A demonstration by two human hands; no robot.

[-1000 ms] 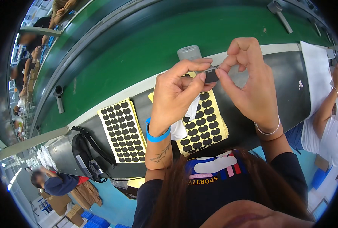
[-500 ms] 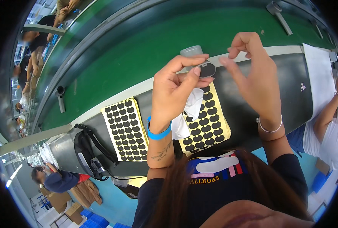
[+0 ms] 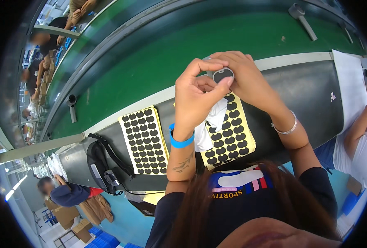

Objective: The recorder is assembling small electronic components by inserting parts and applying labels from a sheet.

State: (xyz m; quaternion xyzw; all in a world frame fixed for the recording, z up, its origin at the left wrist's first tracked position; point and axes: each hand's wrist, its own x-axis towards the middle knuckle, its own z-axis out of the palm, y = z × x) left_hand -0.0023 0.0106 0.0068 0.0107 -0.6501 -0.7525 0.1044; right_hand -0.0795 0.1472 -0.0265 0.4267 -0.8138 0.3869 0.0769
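My left hand [image 3: 195,93] grips a grey plastic part with a rounded end [image 3: 231,71], thumb and fingers closed around its edge. A black oval sticker [image 3: 222,75] covers the end face turned toward me. Against the far right side of the same part, my right hand [image 3: 250,81] is closed, its fingertips partly hidden behind it. Below the hands lies a stack of yellow-backed sheets of black stickers [image 3: 229,145], with a crumpled white cloth [image 3: 217,119] on its left side. Another sheet of black stickers [image 3: 145,142] lies left of my left forearm.
A green conveyor belt [image 3: 150,62] runs beyond the black table [image 3: 297,93]. Grey round-headed parts with handles [image 3: 302,20] [image 3: 72,108] lie on it. A black bag [image 3: 103,161] rests at left. One person [image 3: 359,132] sits at right; others work farther left.
My right hand has come left and down from beside the part and now closes on it. The left hand has shifted slightly right, still holding the part.
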